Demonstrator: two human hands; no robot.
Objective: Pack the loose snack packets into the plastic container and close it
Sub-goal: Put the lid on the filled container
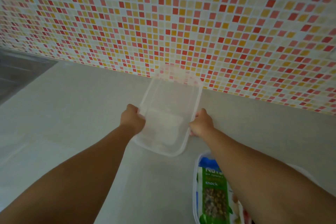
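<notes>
Now we are gripping the clear lid [169, 114] at its two long edges: our left hand [133, 117] is curled tight on the left edge, our right hand [201, 123] is pinching the right one. Near right, under our right forearm, the plastic container [197, 187] is sitting on the grey counter [72, 114] with a green snack packet [212, 192] already inside. We are risking a snag, since packets standing proud could be keeping the lid from seating, and the blurred lid looks slippery.
</notes>
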